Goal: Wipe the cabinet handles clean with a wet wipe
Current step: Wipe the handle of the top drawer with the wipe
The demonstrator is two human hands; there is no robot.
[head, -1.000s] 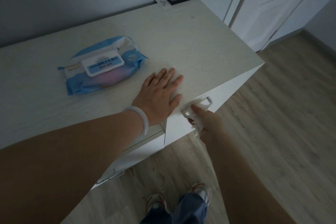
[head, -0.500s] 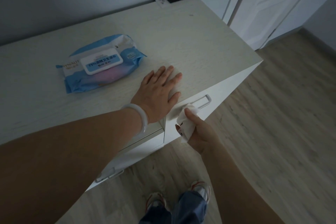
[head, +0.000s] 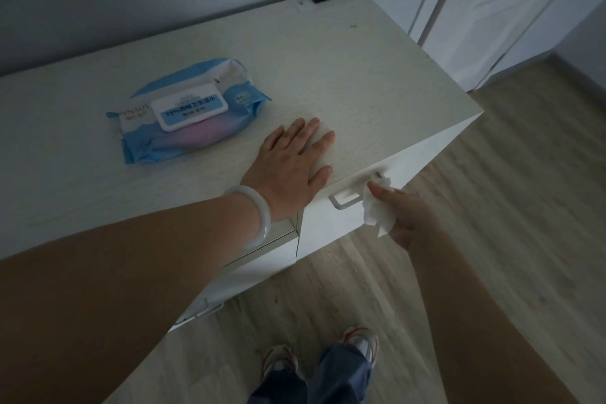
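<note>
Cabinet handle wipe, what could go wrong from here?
The right hand holds the wipe bunched round the handle's right end; the left end is bare and could get missed. A second handle lower left sits half hidden under the forearm, easy to skip. The drawer there looks slightly ajar, so a hard rub might pull this one open too, though the left hand braces the top.

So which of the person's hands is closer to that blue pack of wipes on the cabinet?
Left. The left hand lies flat on the cabinet top, just right of the pack of wipes. The right hand is off the front edge, holding a wet wipe against the handle.
</note>
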